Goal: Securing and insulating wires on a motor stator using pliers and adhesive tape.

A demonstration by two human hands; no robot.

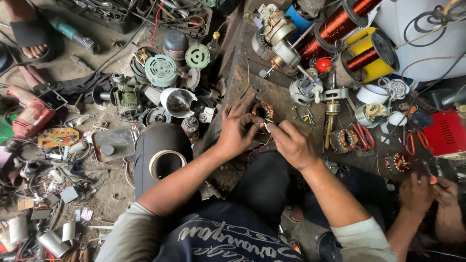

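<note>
Copper wire spools [340, 24], red drill [30, 116], tape roll [166, 162].

Counts, with places given relative to the wound stator [262, 112] held at centre. 2 hands of the wearer: left hand [237, 130] and right hand [291, 143], both touching that stator. 2 hands of another person [429, 191], low and far right of it. 3 copper-wire spools [335, 25], up and right. 2 further wound stators [345, 139], right of it. 1 white tape roll [372, 94], right. 1 red power drill [30, 116], far left. 1 sandalled foot [30, 34], up and far left.
</note>
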